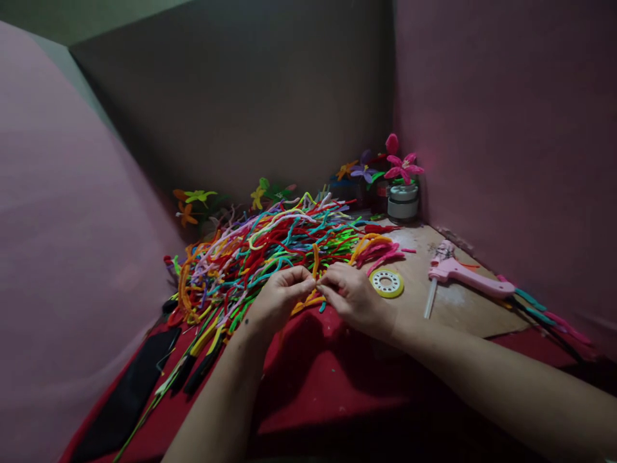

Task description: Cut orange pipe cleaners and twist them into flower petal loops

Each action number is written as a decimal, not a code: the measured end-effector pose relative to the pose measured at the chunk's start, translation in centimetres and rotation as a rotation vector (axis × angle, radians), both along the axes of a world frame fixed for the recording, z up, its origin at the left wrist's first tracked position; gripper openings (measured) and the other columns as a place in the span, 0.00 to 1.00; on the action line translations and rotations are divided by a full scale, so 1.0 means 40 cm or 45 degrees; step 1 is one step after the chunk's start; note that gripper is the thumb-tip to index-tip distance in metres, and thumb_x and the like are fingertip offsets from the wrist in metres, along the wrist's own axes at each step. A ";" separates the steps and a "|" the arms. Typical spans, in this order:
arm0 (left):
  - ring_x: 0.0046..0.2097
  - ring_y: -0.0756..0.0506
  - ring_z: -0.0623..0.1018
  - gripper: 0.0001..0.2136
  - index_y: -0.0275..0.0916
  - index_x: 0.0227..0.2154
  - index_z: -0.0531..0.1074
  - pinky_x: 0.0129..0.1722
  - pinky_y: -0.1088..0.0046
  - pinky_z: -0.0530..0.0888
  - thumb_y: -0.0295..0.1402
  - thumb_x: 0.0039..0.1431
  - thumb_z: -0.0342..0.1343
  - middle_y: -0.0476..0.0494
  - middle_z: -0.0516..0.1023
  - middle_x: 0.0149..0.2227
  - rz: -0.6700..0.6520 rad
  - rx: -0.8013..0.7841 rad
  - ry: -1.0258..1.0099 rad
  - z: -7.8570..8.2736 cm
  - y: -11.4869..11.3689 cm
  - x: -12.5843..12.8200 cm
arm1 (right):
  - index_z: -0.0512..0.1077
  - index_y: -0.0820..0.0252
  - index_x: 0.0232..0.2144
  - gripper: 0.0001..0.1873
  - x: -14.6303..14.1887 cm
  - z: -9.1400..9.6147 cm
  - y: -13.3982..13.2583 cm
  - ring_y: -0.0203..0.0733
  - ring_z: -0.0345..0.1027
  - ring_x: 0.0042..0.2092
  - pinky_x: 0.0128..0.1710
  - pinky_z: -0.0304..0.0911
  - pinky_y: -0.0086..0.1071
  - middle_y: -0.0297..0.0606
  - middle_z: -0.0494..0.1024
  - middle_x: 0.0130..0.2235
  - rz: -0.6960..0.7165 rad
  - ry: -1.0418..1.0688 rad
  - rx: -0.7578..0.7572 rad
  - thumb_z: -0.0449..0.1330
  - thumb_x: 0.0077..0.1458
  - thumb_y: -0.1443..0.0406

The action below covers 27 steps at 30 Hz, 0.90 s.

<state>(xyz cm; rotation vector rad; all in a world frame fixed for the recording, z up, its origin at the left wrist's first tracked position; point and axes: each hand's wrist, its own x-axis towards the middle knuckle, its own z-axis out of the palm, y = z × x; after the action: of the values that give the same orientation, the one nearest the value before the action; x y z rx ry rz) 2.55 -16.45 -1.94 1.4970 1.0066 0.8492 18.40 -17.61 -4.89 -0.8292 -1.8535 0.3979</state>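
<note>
Orange chenille between pinching hands

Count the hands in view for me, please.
2: the left hand and, beside it, the right hand, fingertips close together at the near side of the colourful stem pile.

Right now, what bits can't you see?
Head view: anything held inside the left hand and right hand; the hands hide it.
Head view: the bottom of the fuzzy stem pile; its top covers it.
Head view: where the right forearm ends; the picture edge cuts it.
Head view: details of the black flat thing; too dark.
</note>
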 end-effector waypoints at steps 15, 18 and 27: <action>0.31 0.49 0.66 0.08 0.38 0.28 0.65 0.32 0.74 0.62 0.26 0.56 0.42 0.45 0.68 0.28 0.244 1.178 1.076 -0.033 -0.030 0.036 | 0.69 0.64 0.19 0.09 0.007 0.006 0.011 0.33 0.61 0.25 0.27 0.54 0.26 0.34 0.71 0.21 -0.044 0.138 -0.457 0.55 0.47 0.66; 0.31 0.49 0.66 0.07 0.38 0.29 0.65 0.30 0.75 0.61 0.25 0.56 0.42 0.46 0.67 0.29 0.150 1.239 1.155 -0.033 -0.027 0.029 | 0.69 0.64 0.18 0.09 0.007 0.006 0.009 0.33 0.62 0.25 0.27 0.55 0.27 0.34 0.71 0.21 -0.055 0.105 -0.445 0.55 0.47 0.67; 0.26 0.50 0.64 0.07 0.39 0.23 0.60 0.27 0.76 0.59 0.25 0.55 0.43 0.49 0.64 0.24 0.115 1.058 1.121 -0.009 -0.022 0.013 | 0.71 0.62 0.24 0.06 0.004 0.008 0.000 0.37 0.64 0.30 0.32 0.58 0.30 0.37 0.72 0.26 -0.115 0.027 -0.182 0.54 0.49 0.69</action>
<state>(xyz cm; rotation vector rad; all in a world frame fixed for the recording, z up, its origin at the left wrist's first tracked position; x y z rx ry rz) 3.08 -17.32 -2.32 2.6858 1.4365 0.6925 18.55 -17.60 -4.57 -0.9985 -1.7763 0.4842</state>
